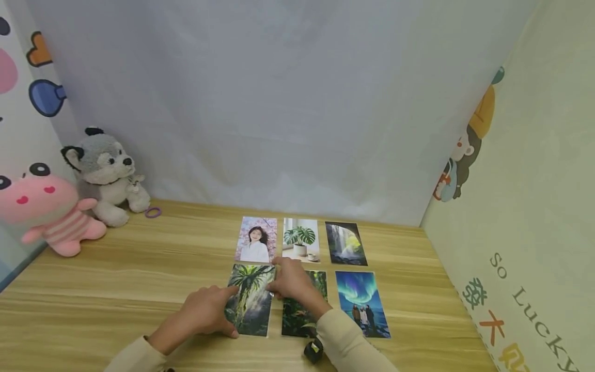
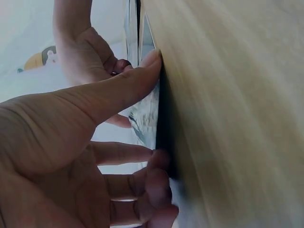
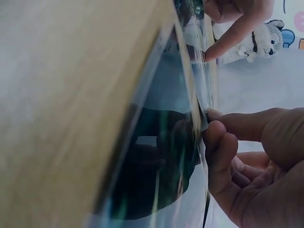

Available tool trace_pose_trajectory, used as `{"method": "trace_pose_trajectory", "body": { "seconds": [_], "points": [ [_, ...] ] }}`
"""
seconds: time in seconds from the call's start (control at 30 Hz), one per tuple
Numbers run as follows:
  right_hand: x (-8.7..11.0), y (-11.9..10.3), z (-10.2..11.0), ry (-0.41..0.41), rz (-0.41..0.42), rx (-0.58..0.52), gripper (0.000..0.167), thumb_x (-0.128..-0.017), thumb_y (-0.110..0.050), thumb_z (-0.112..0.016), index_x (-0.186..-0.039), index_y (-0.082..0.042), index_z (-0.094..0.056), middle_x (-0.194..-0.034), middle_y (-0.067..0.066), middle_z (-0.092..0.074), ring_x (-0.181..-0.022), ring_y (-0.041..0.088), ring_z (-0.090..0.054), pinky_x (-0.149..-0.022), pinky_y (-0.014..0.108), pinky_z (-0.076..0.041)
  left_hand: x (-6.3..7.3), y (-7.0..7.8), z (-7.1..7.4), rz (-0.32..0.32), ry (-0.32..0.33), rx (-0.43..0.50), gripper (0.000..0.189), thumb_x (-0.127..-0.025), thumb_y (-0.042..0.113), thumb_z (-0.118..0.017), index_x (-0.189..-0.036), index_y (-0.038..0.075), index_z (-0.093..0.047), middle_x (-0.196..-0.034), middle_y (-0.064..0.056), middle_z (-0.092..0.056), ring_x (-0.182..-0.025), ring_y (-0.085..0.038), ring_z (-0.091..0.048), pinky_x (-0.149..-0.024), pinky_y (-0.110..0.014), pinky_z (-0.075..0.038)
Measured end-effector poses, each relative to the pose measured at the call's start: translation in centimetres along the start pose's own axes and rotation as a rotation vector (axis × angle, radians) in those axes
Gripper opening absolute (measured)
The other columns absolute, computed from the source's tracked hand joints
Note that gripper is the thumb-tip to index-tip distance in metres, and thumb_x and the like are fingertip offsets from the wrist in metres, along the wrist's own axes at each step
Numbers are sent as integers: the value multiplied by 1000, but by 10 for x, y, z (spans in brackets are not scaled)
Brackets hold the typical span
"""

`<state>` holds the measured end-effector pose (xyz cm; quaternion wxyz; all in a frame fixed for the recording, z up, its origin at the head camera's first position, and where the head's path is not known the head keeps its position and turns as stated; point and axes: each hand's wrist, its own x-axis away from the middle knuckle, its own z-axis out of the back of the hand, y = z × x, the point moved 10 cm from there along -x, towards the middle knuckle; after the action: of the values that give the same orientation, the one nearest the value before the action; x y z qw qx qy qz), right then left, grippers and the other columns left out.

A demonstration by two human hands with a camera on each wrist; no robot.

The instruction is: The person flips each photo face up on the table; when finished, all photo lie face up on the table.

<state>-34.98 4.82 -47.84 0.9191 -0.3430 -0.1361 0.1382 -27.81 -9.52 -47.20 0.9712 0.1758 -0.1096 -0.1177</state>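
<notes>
A glossy photo card of a hanging fern and waterfall [image 1: 253, 305] lies on the wooden table at the lower left of two rows of cards. Along its left edge rests my left hand [image 1: 209, 310], thumb near the bottom corner and forefinger higher up, spread well apart. On the opposite side my right hand [image 1: 295, 281] pinches the card's right edge between thumb and finger; the right wrist view shows those fingertips [image 3: 216, 135] close together at the edge. Beneath the right hand and wrist, a dark green forest card [image 1: 297, 318] is partly hidden.
Behind lie a portrait card [image 1: 255, 248], a potted-plant card [image 1: 301, 235] and a cave waterfall card [image 1: 346, 243]. An aurora card [image 1: 362, 302] lies right of my right forearm. A pink plush toy [image 1: 60, 212], a grey husky plush [image 1: 109, 175] and a purple ring [image 1: 153, 212] sit at left.
</notes>
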Motion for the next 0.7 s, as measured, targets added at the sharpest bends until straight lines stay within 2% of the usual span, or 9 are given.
{"method": "trace_pose_trajectory", "body": {
  "seconds": [0.17, 0.3, 0.37, 0.5, 0.6, 0.63, 0.7],
  "points": [
    [1, -1, 2, 29, 5, 98, 60, -80, -12, -84, -135, -2, -60, -49, 2, -59, -39, 13, -55, -57, 30, -50, 0, 6, 0, -8, -21, -54, 94, -56, 46, -95, -135, 9, -59, -104, -15, -71, -89, -37, -66, -67, -53, -50],
    [0, 0, 3, 40, 4, 126, 59, -80, -15, -84, -134, -4, -61, -49, 2, -59, -39, 14, -55, -62, 32, -52, -1, 8, 1, -14, -21, -95, 94, -57, 47, -94, -135, 10, -59, -101, -14, -71, -85, -37, -65, -63, -51, -49],
    [0, 0, 6, 56, 10, 129, 58, -81, -17, -84, -133, -4, -61, -55, 2, -61, -44, 14, -55, -63, 34, -50, -2, 8, 1, -16, -25, -97, 94, -57, 48, -94, -135, 10, -59, -100, -14, -71, -84, -37, -65, -63, -51, -49],
    [1, 2, 16, 104, 44, 94, 52, -85, -20, -79, -131, -4, -62, -63, 5, -64, -49, 13, -51, -54, 32, -43, -3, 4, 5, -10, -18, -59, 92, -58, 51, -92, -135, 13, -60, -106, -14, -71, -90, -36, -67, -64, -51, -50],
    [3, 5, 31, 149, 75, 35, 45, -90, -20, -73, -130, -3, -62, -63, 5, -65, -48, 11, -50, -49, 29, -41, -6, -1, 18, -5, 36, -25, 82, -66, 51, -88, -133, 13, -61, -110, -15, -72, -92, -36, -69, -64, -49, -52],
    [3, 6, 37, 167, 87, 18, 43, -92, -20, -71, -130, -2, -62, -65, 5, -66, -49, 10, -52, -50, 28, -42, -8, -3, 24, -2, 62, -3, 78, -71, 49, -86, -134, 12, -61, -112, -16, -72, -88, -35, -69, -62, -48, -52],
    [3, 8, 51, 205, 100, -18, 42, -95, -20, -69, -132, -2, -60, -71, 6, -68, -52, 13, -56, -53, 29, -46, -13, -8, 39, -5, 141, 40, 69, -80, 42, -81, -135, 9, -59, -104, -16, -72, -80, -31, -67, -58, -43, -51]
  ]
}}
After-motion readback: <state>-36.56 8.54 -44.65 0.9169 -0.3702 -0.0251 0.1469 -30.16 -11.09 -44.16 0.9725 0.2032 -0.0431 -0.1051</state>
